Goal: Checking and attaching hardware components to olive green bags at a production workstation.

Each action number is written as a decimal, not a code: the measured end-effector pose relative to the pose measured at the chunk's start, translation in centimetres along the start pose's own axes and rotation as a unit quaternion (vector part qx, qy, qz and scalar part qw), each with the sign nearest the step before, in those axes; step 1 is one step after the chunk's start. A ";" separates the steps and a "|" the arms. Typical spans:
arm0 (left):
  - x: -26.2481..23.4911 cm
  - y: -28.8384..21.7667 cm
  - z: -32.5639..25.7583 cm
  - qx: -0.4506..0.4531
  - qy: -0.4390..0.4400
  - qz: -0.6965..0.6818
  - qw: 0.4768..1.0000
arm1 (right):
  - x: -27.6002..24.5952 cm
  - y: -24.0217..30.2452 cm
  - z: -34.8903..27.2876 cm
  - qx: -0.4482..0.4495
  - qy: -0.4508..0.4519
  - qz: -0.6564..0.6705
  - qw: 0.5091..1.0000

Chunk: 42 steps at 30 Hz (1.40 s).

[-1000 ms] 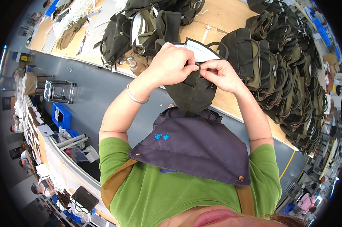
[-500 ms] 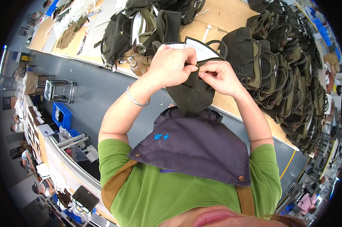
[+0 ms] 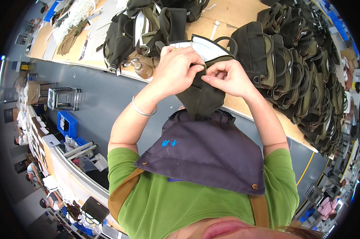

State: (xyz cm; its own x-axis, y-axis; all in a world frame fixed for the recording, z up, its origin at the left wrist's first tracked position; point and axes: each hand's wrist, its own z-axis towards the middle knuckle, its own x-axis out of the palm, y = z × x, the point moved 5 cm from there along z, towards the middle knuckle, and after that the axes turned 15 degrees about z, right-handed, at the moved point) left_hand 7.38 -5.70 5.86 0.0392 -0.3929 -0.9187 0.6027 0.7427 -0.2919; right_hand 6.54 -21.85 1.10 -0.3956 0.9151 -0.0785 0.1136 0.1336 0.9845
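Observation:
A dark olive fabric bag [image 3: 200,95] with a pale lining [image 3: 210,47] hangs over the near edge of the table, in front of my apron. My left hand [image 3: 178,71] is closed on the bag's edge, thumb and fingers pinching the cloth. Close beside it, my right hand [image 3: 228,77] pinches the same edge with thumb and forefinger. The fingertips of both hands nearly meet at one corner. Whatever small part may lie between them is hidden. A dark loop handle [image 3: 228,40] rises behind my right hand.
Similar dark bags [image 3: 303,75] are heaped along the right of the wooden table [image 3: 216,20]. More bags [image 3: 160,28] lie at the far left, near a small clear bottle [image 3: 142,68]. White strips [image 3: 76,20] lie farther left. A metal stool [image 3: 63,98] and blue crate [image 3: 66,124] stand on the floor.
Both hands stay pinched at the bag's edge. They have shifted slightly left, and the right fingers have changed their hold a little. The whole view has moved slightly.

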 end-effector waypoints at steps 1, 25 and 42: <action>0.0 0.0 0.0 0.000 0.004 -0.002 1.000 | 0.1 -0.1 0.1 0.011 -0.001 -0.009 1.000; 0.8 0.3 1.4 -0.002 0.087 -0.052 0.995 | -0.2 -1.4 0.3 -0.029 0.033 0.120 0.992; -0.1 0.4 0.3 0.082 0.017 -0.045 0.995 | -2.3 3.1 -0.2 -0.063 0.117 -0.310 0.942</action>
State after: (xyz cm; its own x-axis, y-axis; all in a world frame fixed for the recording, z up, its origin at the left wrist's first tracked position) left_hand 7.88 -5.51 5.94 -0.0473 -0.4333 -0.9000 0.7245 0.6054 -0.3295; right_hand 7.65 -23.58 4.35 -0.5424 0.5655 -0.6214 -0.3078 0.5544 0.7732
